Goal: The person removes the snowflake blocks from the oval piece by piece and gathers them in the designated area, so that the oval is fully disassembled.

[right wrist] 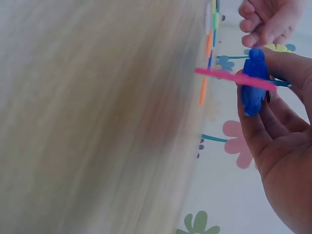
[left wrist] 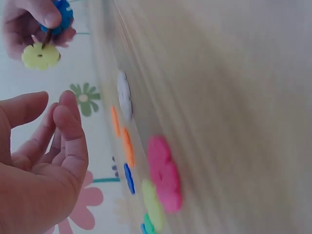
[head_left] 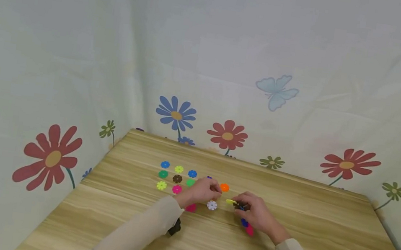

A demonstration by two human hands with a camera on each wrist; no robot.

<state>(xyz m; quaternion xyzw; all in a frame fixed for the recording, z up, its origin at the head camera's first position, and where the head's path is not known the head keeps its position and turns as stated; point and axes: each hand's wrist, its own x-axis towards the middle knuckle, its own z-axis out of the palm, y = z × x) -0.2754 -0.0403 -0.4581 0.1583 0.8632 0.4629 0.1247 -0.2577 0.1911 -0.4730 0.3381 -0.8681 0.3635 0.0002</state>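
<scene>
My right hand (head_left: pixel 257 212) pinches a cluster of joined plastic snowflake discs above the table. A yellow disc (left wrist: pixel 39 56) sticks out of it towards the left hand, with a dark piece beside it. In the right wrist view, a blue disc (right wrist: pixel 253 100) and a pink disc (right wrist: pixel 226 76) cross each other at the cluster's other end. Fingers hide part of the joins. My left hand (head_left: pixel 200 191) hovers over the loose discs, its thumb and bent fingers apart with nothing between them (left wrist: pixel 44 180). Just below it lies a white disc (head_left: pixel 212 205).
Loose discs lie in rough rows on the wood-grain table (head_left: pixel 118 203), including a brown disc (head_left: pixel 177 179), a dark green disc (head_left: pixel 163 174) and an orange disc (head_left: pixel 224 187). A pink disc (head_left: pixel 191 208) sits by the left wrist. Behind the table hangs a flower-printed curtain (head_left: pixel 209 58).
</scene>
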